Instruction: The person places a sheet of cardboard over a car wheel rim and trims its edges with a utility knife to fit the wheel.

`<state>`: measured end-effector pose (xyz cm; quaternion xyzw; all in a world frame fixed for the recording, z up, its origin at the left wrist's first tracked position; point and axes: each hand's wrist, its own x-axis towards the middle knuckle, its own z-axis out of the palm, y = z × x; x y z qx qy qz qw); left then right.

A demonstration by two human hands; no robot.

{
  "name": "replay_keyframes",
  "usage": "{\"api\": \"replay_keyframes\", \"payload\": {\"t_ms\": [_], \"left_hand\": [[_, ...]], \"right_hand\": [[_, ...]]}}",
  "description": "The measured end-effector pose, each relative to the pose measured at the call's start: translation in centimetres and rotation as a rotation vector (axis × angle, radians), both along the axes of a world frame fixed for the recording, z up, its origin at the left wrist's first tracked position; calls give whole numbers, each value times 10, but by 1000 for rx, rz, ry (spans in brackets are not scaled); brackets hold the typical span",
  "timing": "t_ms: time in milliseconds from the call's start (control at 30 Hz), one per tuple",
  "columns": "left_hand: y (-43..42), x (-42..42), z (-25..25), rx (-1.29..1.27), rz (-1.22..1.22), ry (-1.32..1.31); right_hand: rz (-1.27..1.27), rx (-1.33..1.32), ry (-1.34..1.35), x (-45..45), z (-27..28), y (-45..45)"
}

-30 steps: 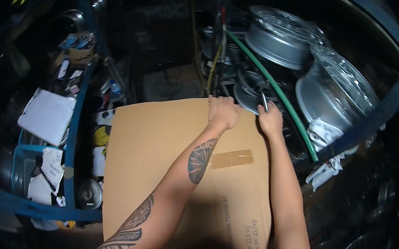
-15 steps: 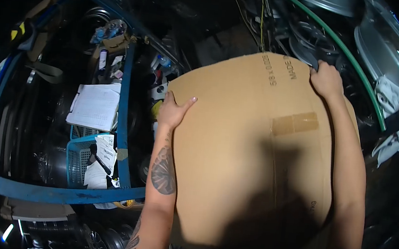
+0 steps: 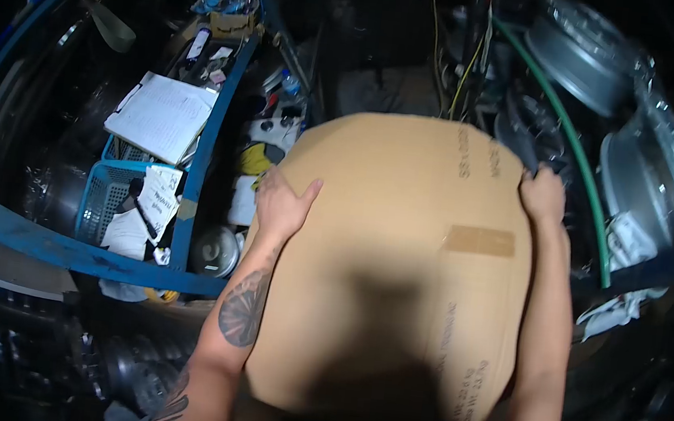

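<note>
A large brown cardboard carton (image 3: 379, 190) fills the middle of the view, with printed weight markings and a strip of tape on its upper face. My left hand (image 3: 282, 205) grips its left edge, thumb lying on the face and fingers over the side. On the opposite edge, my right hand (image 3: 543, 198) is closed around the upper right side, its fingertips largely hidden. A dark grey piece (image 3: 530, 158) shows beside the right fingers; whether the hand touches it is unclear. The shadow of a head and body falls across the cardboard.
At left a blue metal frame (image 3: 199, 165) surrounds a clipboard with paper (image 3: 161, 116) and a teal basket (image 3: 94, 203) of papers. A green hose (image 3: 567, 135) curves along the right, near silver wheel rims (image 3: 587, 60). Yellow wires (image 3: 465, 77) hang behind the carton.
The carton and both hands now sit lower in view, slightly left. The carton appears straighter, and more of its weight printing shows. Both hands keep their hold.
</note>
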<state>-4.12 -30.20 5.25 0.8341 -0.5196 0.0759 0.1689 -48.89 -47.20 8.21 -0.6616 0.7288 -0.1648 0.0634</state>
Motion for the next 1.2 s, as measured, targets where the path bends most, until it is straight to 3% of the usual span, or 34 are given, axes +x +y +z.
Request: {"api": "replay_keyframes", "payload": {"t_ms": [67, 200, 300, 433, 500, 533, 633, 700, 833, 933, 1033, 1200], "left_hand": [[6, -5, 38, 103, -18, 201], [-7, 18, 29, 245, 92, 299], [-3, 43, 36, 291, 0, 515], [9, 93, -5, 109, -252, 1237], [17, 103, -12, 89, -287, 1370], [19, 108, -16, 82, -309, 1435], [19, 103, -26, -43, -333, 1487], [20, 98, -23, -100, -346, 1502], [26, 91, -15, -207, -365, 1580], [24, 93, -17, -202, -404, 1558], [25, 91, -16, -258, -423, 1571], [23, 94, -20, -240, -407, 1525]], "right_hand": [[-17, 33, -41, 1, -1, -1], [-14, 40, 2, 1, -10, -6], [-13, -27, 7, -4, -15, -9], [61, -124, 172, 24, 12, 12], [181, -459, 161, 58, 29, 35], [233, -397, 38, 76, 36, 44], [534, -208, -108, 133, 43, 79], [801, -74, 37, 167, 54, 90], [1040, -158, 107, 239, 73, 86], [1246, -71, 225, 294, 78, 69], [1520, -379, 372, 340, 68, 39], [1636, -258, 576, 393, 78, 26]]}}
